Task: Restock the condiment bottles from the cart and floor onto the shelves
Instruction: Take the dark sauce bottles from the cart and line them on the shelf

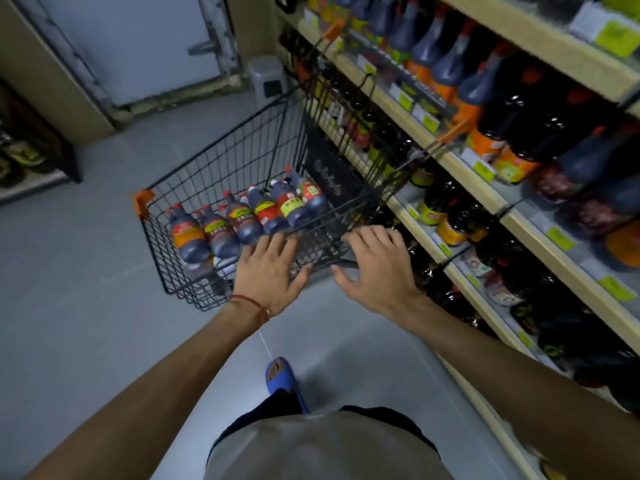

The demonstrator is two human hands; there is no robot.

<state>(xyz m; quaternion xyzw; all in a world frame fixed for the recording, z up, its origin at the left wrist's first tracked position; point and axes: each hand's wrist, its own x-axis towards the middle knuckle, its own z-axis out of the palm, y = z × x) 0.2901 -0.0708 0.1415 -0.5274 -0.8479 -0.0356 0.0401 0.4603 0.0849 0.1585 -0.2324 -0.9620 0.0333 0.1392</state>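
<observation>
Currently the person stands at a black wire cart (221,161) parked just beside the shelves (540,39). Both hands are spread, fingers straight, holding nothing. The left hand (268,271), red string bracelet (249,301) on the wrist, is over the cart's near rim, fingertips near the condiment bottles (242,220). The right hand (377,268) is over the same rim, on the shelf side. Cannot tell rim contact. The bottles lie in a row inside the cart. Stocked bottles (446,53) fill the shelves. A blue slipper (280,375) is on the grey floor (86,306).

Left hand (268,271), right hand (375,268), both outstretched, fingers spread
</observation>
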